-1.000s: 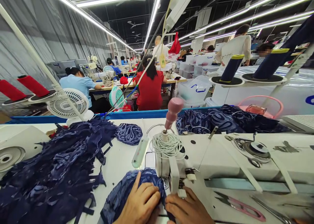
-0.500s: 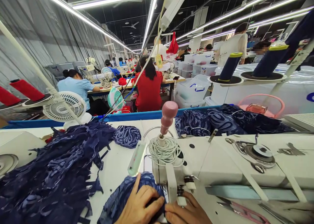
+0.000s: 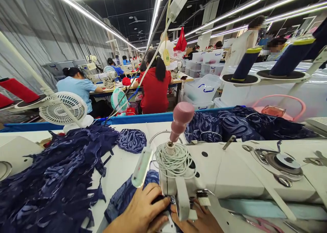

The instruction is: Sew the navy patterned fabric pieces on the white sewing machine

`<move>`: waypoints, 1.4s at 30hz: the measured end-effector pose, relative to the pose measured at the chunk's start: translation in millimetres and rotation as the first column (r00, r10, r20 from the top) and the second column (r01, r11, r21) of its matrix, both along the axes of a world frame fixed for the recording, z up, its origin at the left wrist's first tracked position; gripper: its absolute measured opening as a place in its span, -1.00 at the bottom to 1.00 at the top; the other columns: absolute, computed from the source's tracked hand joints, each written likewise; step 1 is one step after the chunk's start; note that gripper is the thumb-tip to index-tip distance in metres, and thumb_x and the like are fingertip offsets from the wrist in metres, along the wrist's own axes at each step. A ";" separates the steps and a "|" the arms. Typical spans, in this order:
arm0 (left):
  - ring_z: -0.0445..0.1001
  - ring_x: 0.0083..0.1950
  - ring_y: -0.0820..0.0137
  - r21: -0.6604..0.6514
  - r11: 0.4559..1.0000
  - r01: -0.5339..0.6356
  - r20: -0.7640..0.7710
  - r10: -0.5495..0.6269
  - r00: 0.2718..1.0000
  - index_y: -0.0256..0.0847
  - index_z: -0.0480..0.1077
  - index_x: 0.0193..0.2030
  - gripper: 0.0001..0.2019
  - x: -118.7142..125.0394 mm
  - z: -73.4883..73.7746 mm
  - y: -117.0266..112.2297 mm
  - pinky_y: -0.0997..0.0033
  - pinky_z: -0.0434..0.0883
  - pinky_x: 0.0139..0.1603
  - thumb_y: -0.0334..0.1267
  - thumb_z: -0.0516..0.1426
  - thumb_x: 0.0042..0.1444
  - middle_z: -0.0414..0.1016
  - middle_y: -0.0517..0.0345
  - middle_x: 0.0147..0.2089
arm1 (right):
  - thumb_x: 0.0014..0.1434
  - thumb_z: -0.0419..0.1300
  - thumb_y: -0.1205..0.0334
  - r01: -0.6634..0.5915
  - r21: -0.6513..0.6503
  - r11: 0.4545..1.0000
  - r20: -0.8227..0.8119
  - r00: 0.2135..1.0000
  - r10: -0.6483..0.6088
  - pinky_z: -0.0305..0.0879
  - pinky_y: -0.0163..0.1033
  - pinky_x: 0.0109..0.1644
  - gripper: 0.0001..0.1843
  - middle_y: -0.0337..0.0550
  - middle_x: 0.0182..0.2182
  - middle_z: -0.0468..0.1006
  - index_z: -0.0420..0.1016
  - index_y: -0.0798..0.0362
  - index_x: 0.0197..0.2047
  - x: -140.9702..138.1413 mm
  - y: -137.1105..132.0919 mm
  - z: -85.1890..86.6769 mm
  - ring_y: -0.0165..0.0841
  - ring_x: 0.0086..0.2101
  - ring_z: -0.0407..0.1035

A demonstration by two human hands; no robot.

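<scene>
The person's left hand (image 3: 141, 212) lay flat on a small piece of dark blue patterned lace cloth (image 3: 122, 199), just in front of the white sewing machine (image 3: 217, 171). Its fingers were spread out and pressed down on the cloth, not closed around it. The right hand (image 3: 198, 221) sat under the front of the sewing machine, touching the same cloth near the needle. Part of that hand was hidden by the machine, so I could not tell how its grip was set.

The cloth looked soft, thin and floppy. I think it would be very light and would bunch up easily. It seemed best to hold it flat by its edges, close to the needle.

To the left of the sewing machine, a big loose heap of dark blue lace pieces (image 3: 56, 178) covered the white bench (image 3: 122, 161). Behind the machine lay another pile of dark blue patterned cloth (image 3: 230, 125). Behind that stood a pink round plastic basket (image 3: 283, 105) with something see-through and pinkish in it; I could not tell what. Farther back from the machine, clear plastic boxes with blue handles (image 3: 203, 88) stood stacked, and I could not see what they held.
</scene>
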State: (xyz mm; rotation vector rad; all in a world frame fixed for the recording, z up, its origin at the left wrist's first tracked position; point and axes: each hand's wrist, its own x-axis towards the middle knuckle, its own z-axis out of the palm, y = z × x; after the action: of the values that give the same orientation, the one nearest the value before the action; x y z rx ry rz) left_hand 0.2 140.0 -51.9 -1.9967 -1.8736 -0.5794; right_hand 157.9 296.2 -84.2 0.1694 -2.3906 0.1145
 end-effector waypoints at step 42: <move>0.35 -0.38 0.40 0.182 0.981 -0.070 0.119 0.049 0.992 -0.14 0.42 -0.05 -0.69 19.3 -11.2 -4.5 0.01 0.34 0.13 -0.49 0.00 0.14 0.41 0.23 -0.42 | 0.31 0.20 0.10 -0.075 -0.024 0.997 0.020 0.997 0.076 -0.20 -0.04 0.43 -0.86 -0.40 -0.22 0.67 0.54 -0.12 -0.10 13.2 -4.9 -5.5 -0.41 -0.28 0.47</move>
State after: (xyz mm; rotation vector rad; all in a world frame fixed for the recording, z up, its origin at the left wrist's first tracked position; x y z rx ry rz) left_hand 19.4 135.5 -63.1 -1.8163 -1.8611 -0.8346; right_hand 171.2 291.3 -89.6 0.2492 -2.4031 0.1800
